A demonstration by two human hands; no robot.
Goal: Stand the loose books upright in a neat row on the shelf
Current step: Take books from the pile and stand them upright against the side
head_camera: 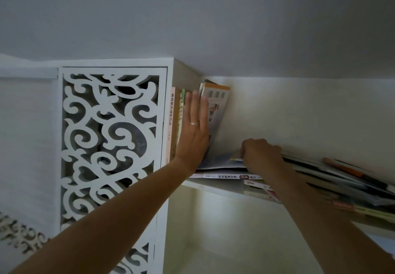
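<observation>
Several books (173, 124) stand upright at the left end of the white shelf (213, 186). My left hand (195, 128) presses flat against their spines, fingers straight. A thin book with an orange-topped cover (218, 107) leans against the row just right of that hand. Along the shelf to the right lies a messy pile of loose books (333, 177). My right hand (259, 154) has its fingers curled round the edge of a thin book (222, 161) at the pile's left end. A flat book with a white spine (222, 176) lies underneath.
A white cabinet door with carved scroll openwork (111, 141) stands left of the shelf. The ceiling (213, 17) is close above the books. A lower compartment (224, 231) opens beneath the shelf board. The shelf's pale back wall (299, 113) is behind the pile.
</observation>
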